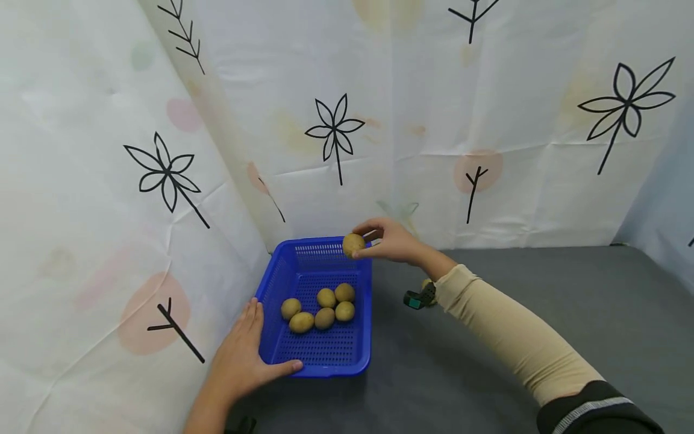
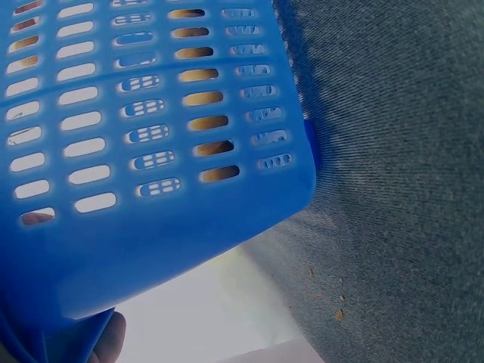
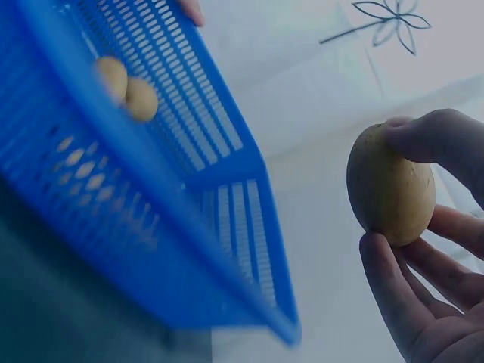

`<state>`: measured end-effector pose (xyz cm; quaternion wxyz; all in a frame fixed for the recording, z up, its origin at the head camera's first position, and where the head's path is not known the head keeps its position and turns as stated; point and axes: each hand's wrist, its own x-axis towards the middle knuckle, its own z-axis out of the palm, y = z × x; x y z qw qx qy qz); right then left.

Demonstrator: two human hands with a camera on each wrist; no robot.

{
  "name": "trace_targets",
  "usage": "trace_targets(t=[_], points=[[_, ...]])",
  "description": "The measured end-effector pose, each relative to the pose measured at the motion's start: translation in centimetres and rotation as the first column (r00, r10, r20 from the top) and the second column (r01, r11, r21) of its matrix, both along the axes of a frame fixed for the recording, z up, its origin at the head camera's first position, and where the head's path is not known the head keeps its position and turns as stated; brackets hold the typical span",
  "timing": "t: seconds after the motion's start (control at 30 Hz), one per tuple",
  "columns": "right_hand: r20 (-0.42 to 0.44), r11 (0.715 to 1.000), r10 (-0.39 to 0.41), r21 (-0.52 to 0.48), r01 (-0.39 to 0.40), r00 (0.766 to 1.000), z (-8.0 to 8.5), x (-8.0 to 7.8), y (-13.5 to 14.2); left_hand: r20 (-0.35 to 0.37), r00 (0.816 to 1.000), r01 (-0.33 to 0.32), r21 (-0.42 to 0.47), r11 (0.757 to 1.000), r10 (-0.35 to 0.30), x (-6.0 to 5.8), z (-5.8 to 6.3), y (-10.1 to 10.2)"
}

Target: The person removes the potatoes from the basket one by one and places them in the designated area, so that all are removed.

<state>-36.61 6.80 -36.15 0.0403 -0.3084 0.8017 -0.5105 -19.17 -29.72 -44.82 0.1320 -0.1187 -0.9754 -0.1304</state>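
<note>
My right hand (image 1: pixel 393 242) pinches a potato (image 1: pixel 353 245) between thumb and fingers, over the far right corner of a blue plastic basket (image 1: pixel 314 369). In the right wrist view this potato (image 3: pixel 389 185) is held up beside the basket (image 3: pixel 261 189), thumb on top and fingers below. Several more potatoes (image 1: pixel 325 318) lie together on the basket's floor. My left hand (image 1: pixel 241 352) rests at the near left corner, fingers extended along the left rim and thumb stretched over the near rim. The left wrist view shows the slotted basket wall (image 2: pixel 166 234) close up, a fingertip (image 2: pixel 111 338) at its rim.
The basket stands on a dark grey tabletop (image 1: pixel 520 301), at its left side. A white cloth (image 1: pixel 423 108) printed with plants hangs behind and to the left. A small black device (image 1: pixel 420 298) shows at the right wrist. Crumbs (image 2: pixel 339 313) lie near the basket.
</note>
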Motion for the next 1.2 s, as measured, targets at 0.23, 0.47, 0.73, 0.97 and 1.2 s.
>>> trace_targets(t=[0.23, 0.47, 0.73, 0.97, 1.2], points=[[0.025, 0.994, -0.107, -0.011, 0.108, 0.994, -1.4, 1.8, 6.6, 0.028, 1.0, -0.014, 0.009, 1.0, 0.014, 0.0, -0.2, -0.1], [0.012, 0.982, -0.187, 0.036, 0.186, 0.982, -4.2, 3.2, 12.1, 0.039, 0.999, -0.024, 0.006, 1.0, 0.024, 0.1, 0.0, 0.0], [-0.035, 0.959, -0.262, 0.1, 0.264, 0.965, -7.3, 5.2, 15.7, 0.046, 0.999, -0.025, -0.001, 1.0, 0.025, -0.1, -0.1, -0.1], [-0.079, 0.94, -0.295, 0.153, 0.304, 0.952, -9.3, 5.7, 17.2, 0.049, 0.999, -0.024, -0.008, 1.0, 0.025, -0.2, 0.0, -0.1], [-0.094, 0.933, -0.29, 0.193, 0.303, 0.952, -10.8, 5.3, 18.1, 0.056, 0.998, -0.025, -0.013, 1.0, 0.025, -0.1, 0.2, 0.0]])
